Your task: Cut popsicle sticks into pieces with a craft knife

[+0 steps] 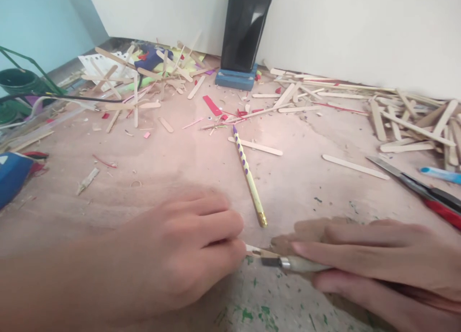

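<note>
A small stick [257, 252] is pinned to the table [306, 188] under the closed left hand [173, 260]; a knife [288, 263], gripped in the right hand [367, 260], meets it. A slip could bring the blade against the left fingertips [234, 248].

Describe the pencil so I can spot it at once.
Start at the black stand against the back wall, then come straight toward the two hands. The pencil lies alone on bare board, just beyond the gap between them. Unlike the plain wooden sticks nearby, it is yellow with purple dots.
</note>
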`<state>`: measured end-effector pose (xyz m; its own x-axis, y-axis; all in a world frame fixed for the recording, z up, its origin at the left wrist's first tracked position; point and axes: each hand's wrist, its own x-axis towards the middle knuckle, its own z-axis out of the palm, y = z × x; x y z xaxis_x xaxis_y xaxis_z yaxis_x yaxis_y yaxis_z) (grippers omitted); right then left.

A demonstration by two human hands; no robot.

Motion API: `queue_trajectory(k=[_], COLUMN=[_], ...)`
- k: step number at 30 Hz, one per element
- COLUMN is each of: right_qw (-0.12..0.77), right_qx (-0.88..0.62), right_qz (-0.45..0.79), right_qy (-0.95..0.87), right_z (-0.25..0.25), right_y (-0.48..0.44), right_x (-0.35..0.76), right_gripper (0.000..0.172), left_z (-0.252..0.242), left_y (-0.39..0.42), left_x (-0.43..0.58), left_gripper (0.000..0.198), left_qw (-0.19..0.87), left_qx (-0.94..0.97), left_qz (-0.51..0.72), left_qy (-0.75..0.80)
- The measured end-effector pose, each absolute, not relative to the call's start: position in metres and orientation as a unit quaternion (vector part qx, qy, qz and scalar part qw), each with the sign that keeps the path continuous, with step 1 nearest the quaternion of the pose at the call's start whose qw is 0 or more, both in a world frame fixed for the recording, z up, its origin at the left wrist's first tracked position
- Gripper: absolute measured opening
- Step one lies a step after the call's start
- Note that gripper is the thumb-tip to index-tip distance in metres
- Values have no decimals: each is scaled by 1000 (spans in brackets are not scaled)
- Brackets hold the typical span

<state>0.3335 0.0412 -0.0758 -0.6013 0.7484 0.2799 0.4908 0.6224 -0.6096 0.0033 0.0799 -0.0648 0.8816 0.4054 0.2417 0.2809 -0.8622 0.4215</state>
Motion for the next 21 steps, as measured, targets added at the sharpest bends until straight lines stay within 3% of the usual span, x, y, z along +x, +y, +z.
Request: queue_trajectory(k=[5, 9, 11, 21], right_qw=[241, 238, 234, 252], right_qx=[-364, -380, -378, -371], right_qz=[268, 242, 237, 275], right_qy=[-859, -860, -864, -850], right_z=[-69, -72, -73, -75], right_y=[44, 40, 38, 37], right_x=[333, 327, 327, 321], right_gripper=[57, 35, 32, 42], left_z=[-61, -58, -58, -61], left_y=[79, 78, 78, 80], left_x=[2, -2, -2, 0], left_gripper=[53, 54, 53, 55], left_qw=[179, 174, 171, 182], left_qx=[953, 955, 956, 954], left_qz=[168, 159, 160, 158], left_qy=[176, 179, 178, 176])
